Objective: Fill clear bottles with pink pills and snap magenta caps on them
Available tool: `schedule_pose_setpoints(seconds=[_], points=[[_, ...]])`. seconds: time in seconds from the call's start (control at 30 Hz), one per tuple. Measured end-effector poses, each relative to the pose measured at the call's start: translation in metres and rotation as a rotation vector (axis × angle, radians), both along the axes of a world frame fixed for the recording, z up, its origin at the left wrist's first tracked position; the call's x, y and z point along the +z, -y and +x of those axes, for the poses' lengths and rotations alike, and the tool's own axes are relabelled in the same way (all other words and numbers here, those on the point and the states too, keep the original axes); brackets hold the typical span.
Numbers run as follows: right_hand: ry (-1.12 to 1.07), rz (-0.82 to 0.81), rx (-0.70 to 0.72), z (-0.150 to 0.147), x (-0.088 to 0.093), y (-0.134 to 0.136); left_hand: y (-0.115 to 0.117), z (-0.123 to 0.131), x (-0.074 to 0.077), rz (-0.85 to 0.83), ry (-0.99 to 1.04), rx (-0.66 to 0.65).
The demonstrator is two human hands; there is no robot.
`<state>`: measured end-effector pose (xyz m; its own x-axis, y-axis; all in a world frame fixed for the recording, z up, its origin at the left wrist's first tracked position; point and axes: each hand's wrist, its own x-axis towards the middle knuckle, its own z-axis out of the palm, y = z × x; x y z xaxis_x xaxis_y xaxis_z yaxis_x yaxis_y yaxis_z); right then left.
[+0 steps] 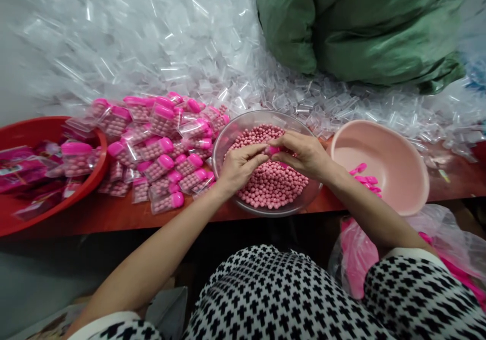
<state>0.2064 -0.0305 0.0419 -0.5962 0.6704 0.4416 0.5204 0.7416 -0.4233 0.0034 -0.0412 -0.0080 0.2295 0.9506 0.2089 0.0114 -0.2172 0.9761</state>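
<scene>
Above a clear round bowl [219, 145] full of pink beads [273, 188], both my hands meet close together. My right hand [306, 154] pinches a small bright pink cap [272, 150] between thumb and fingers. My left hand [239, 169] is closed in a pinch, its fingertips at the cap's left side; whatever they grip is too small or hidden to make out. Just left of the bowl lies a pile of clear containers [163, 163] filled with beads and closed with pink caps.
A red basin [99, 170] with pink packets and a filled container stands at left. To the right, a pale pink basin [402, 168] holds several pink caps. Clear empty containers [125, 36] heap up behind, beside a green sack [364, 31]. A plastic bag [436, 223] hangs at lower right.
</scene>
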Motion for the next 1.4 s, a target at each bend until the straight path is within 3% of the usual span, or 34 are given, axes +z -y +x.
schedule_pose_setpoints(seconds=[0.23,0.37,0.43,0.57,0.7,0.9,1.13,1.4], points=[[0.0,0.063,0.096,-0.002,-0.01,0.0,0.003,-0.001,0.006,0.112,-0.108,-0.038],[-0.022,-0.022,0.089,-0.007,-0.015,-0.006,0.002,-0.003,0.003,0.108,-0.179,-0.016],[-0.099,-0.149,0.05,-0.006,-0.011,-0.008,0.0,-0.003,0.001,0.039,-0.101,-0.018],[-0.415,-0.58,-0.026,0.009,-0.004,-0.008,-0.003,-0.002,0.001,-0.256,0.227,-0.054],[-0.646,-0.821,-0.049,0.02,-0.014,-0.004,-0.005,0.0,0.001,-0.391,0.39,-0.031],[-0.805,-0.944,-0.029,0.005,-0.027,-0.003,-0.002,0.001,0.004,-0.088,0.124,-0.062],[-0.795,-1.511,0.075,-0.017,-0.021,-0.003,0.0,-0.002,0.001,0.092,0.022,0.021],[-1.045,-1.43,-0.052,-0.043,-0.035,0.002,0.002,-0.005,0.004,0.065,-0.021,0.011]])
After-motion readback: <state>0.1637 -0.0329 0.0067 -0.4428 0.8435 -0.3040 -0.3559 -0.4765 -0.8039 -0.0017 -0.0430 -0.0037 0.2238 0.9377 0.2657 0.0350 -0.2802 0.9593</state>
